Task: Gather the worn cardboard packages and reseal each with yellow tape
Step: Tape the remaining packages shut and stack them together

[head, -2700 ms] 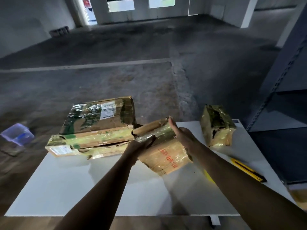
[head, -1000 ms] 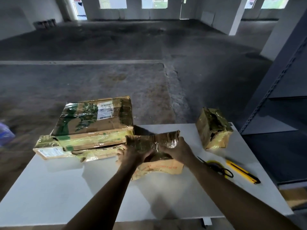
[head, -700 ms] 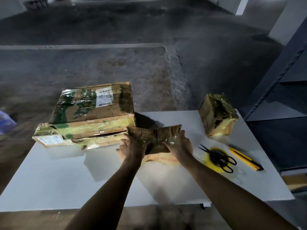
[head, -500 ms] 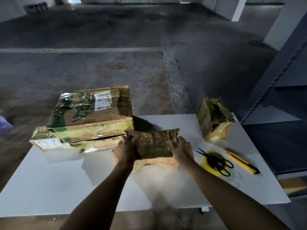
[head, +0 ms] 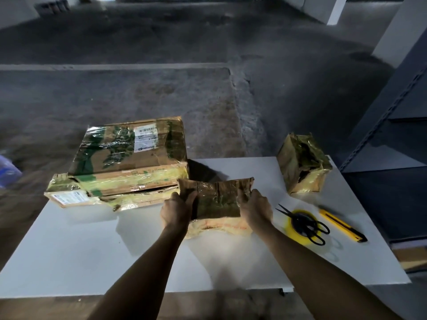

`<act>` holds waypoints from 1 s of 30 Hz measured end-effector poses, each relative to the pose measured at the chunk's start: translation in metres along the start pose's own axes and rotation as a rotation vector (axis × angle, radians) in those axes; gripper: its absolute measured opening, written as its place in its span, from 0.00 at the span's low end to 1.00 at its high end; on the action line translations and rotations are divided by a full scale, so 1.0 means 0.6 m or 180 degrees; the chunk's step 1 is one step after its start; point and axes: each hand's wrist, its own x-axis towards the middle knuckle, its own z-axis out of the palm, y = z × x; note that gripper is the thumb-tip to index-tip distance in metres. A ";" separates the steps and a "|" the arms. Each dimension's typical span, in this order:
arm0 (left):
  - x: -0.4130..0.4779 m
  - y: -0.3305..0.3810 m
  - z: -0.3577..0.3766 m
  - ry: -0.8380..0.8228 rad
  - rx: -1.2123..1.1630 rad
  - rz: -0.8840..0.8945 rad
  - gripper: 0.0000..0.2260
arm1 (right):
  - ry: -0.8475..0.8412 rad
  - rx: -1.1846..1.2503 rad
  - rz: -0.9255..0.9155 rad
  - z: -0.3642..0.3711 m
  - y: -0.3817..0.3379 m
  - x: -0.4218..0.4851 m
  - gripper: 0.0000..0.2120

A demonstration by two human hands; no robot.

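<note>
A worn, crumpled cardboard package (head: pixel 217 199) lies on the white table (head: pixel 92 250) in front of me. My left hand (head: pixel 176 210) grips its left end and my right hand (head: pixel 255 207) grips its right end. A large taped box (head: pixel 129 155) sits on a flatter package (head: pixel 76 197) at the table's far left. A small torn package (head: pixel 302 166) stands at the far right. A roll of yellow tape (head: pixel 290 225) lies right of my right hand, with black scissors (head: pixel 305 225) resting on it.
A yellow utility knife (head: pixel 342 226) lies near the table's right edge. Dark metal shelving (head: pixel 392 135) stands just right of the table. Bare concrete floor stretches beyond the table, and a blue object (head: pixel 7 169) shows at the left edge.
The package I held tilted above the table now lies flat on it, with my hands moved to its two ends. The tape roll and scissors came into view.
</note>
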 end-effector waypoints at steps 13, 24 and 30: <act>0.010 0.028 0.010 -0.0430 0.0182 0.0054 0.56 | -0.0204 -0.0107 0.0155 -0.010 -0.014 0.004 0.46; 0.029 0.020 -0.004 -0.0161 0.0201 -0.0101 0.27 | -0.0016 0.0072 -0.0140 -0.013 -0.002 0.016 0.26; 0.034 -0.016 -0.018 -0.1159 -0.0281 0.0022 0.43 | -0.1142 0.0677 0.0081 -0.041 0.005 0.007 0.50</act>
